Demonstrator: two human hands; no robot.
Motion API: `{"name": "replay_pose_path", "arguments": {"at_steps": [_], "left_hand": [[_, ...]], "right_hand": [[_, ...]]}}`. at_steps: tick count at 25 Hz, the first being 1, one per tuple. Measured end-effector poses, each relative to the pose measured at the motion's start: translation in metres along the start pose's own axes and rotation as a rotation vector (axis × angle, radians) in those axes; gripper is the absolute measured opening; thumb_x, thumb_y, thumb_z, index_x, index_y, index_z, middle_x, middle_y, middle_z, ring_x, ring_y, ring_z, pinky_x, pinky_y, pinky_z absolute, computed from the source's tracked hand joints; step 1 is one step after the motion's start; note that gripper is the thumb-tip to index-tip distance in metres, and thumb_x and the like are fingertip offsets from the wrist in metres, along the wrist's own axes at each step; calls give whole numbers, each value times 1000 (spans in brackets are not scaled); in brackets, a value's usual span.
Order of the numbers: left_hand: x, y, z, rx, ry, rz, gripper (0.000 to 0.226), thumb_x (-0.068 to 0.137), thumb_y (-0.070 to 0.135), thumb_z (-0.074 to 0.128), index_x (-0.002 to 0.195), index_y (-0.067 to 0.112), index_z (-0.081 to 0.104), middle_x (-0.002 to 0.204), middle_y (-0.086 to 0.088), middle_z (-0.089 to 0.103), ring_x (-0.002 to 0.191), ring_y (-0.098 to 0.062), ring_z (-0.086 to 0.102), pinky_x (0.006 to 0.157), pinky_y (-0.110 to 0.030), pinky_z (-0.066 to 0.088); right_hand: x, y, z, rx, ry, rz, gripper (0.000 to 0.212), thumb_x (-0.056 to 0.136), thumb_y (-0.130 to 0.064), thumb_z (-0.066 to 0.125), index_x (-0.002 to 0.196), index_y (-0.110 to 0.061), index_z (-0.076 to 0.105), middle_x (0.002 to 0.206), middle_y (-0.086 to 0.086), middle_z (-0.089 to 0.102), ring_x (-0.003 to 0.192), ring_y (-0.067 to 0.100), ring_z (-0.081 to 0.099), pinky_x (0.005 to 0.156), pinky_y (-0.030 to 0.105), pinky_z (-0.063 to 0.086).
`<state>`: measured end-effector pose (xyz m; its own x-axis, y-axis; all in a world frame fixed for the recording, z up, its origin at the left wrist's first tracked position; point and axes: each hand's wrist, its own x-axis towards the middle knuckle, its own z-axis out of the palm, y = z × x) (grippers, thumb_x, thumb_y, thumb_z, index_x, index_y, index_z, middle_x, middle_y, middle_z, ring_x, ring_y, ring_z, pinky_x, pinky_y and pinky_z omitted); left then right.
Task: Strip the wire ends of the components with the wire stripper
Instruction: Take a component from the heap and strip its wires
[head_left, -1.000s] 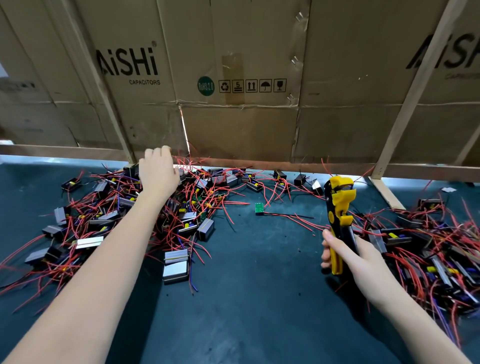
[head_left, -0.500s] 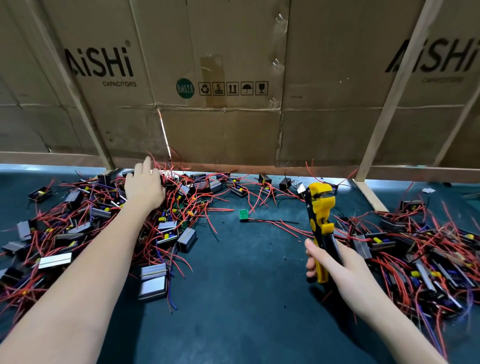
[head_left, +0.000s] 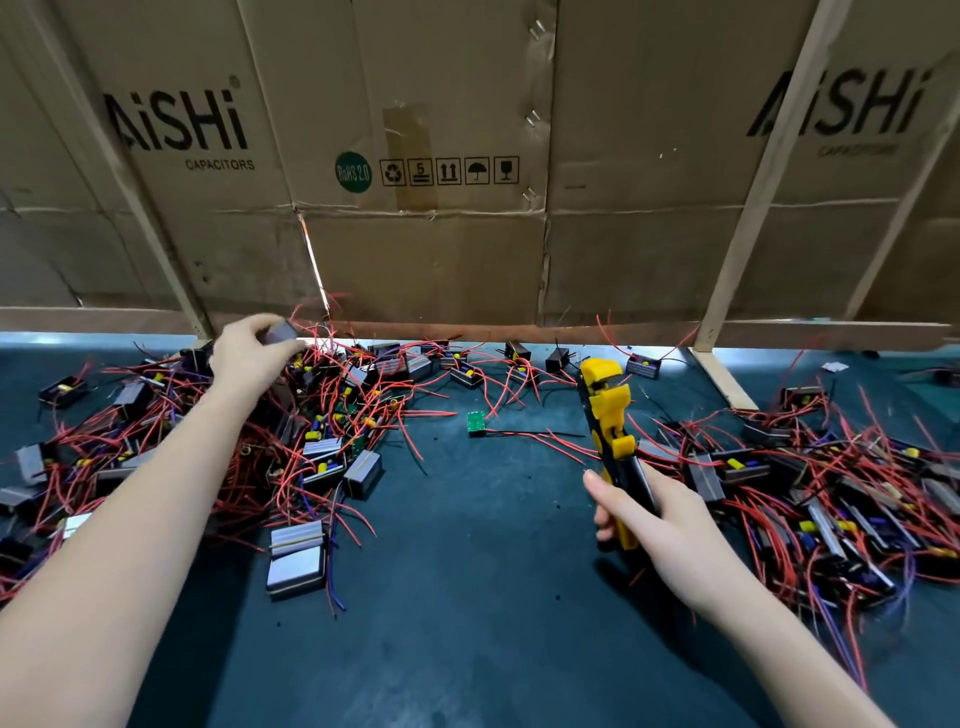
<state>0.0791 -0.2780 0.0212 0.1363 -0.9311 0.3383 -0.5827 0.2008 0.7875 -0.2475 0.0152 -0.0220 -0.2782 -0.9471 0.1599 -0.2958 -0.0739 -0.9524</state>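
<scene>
My left hand (head_left: 249, 356) is over the far side of the left pile of components (head_left: 171, 441) and grips a small grey boxed component (head_left: 280, 331), lifted above the tangle with red wires trailing down. My right hand (head_left: 660, 514) holds the yellow and black wire stripper (head_left: 608, 415) upright by its handles, jaws pointing up, above the dark mat. A second pile of components (head_left: 831, 483) with red wires lies to the right of that hand.
The dark green mat (head_left: 467, 597) covers the bench. A cardboard wall (head_left: 441, 182) and wooden slats (head_left: 753, 171) close the back. A small green circuit board (head_left: 475, 421) with wires lies in the middle; two grey boxes (head_left: 296, 556) sit near the left forearm.
My left hand went from resting flat on the pile to gripping a grey component and lifting it. The right hand and stripper have hardly moved; the camera view shifted slightly.
</scene>
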Motion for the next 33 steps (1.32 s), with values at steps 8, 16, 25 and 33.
{"name": "replay_pose_path", "arguments": {"at_steps": [8,16,25,33], "left_hand": [[-125,125,-4,-417,-475,522,40,68,18,87,106,24,75,93,-7,69,77,-9,59,72,-17,46],[-207,89,50,-58,-1020,561,25,86,0,61,92,17,79,95,-1,68,88,-15,66,88,-39,52],[-218,76,72,197,-696,326,45,72,60,74,69,18,58,59,10,59,57,-5,52,59,-27,43],[-209,73,65,-225,-961,213,4,83,17,77,85,14,75,82,-3,75,70,-6,65,72,-17,50]], "right_hand": [[-3,0,3,-47,29,-12,54,73,-59,62,79,-6,57,72,12,63,69,25,65,65,25,51],[-3,2,-6,-34,169,-46,39,84,-44,66,81,-5,59,73,10,61,67,16,63,67,18,49],[-6,-1,-5,-111,126,-20,51,73,-66,58,80,-16,59,73,7,61,73,23,57,73,35,43],[-4,3,-14,-206,172,35,39,72,-68,63,84,-31,60,71,-4,62,72,13,57,73,26,45]]}}
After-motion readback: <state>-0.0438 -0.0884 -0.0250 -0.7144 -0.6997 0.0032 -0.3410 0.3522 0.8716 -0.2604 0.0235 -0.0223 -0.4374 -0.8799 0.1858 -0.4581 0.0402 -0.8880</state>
